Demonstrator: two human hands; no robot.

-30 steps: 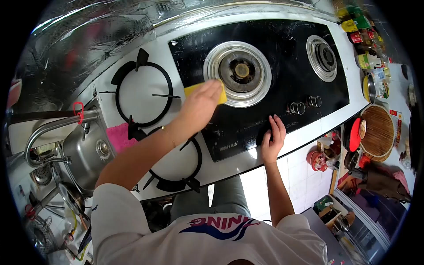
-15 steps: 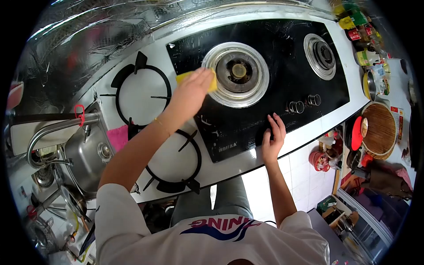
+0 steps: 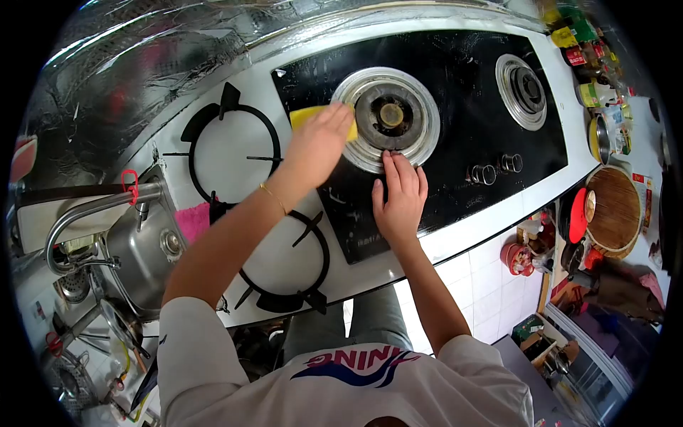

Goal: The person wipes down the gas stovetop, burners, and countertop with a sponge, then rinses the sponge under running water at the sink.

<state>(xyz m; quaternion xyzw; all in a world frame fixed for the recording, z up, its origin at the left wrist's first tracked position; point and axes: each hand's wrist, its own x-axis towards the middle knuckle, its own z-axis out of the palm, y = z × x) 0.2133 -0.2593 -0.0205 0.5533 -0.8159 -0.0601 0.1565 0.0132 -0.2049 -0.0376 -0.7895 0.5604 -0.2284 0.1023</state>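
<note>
My left hand (image 3: 321, 151) presses a yellow sponge (image 3: 302, 116) onto the black glass cooktop (image 3: 455, 85), against the left side of the large burner. Its fingers lie over the sponge and cover part of it. My right hand (image 3: 400, 196) holds nothing, fingers stretched out, with the fingertips at the front rim of the burner's silver ring (image 3: 425, 142). The brass-coloured burner cap (image 3: 391, 115) sits in the ring's middle. White streaks and wet marks show on the glass.
Two black pan supports (image 3: 276, 139) (image 3: 321, 267) lie on the white counter at the left. Beyond them are a pink cloth (image 3: 192, 223) and a steel sink (image 3: 139, 252). Two knobs (image 3: 484, 174) and a second burner (image 3: 525, 89) are at the right, near bottles and a wooden board (image 3: 613, 210).
My right hand has moved left from the cooktop's front edge to the burner ring. My left hand and the sponge have shifted slightly. The whole view has shifted a little.
</note>
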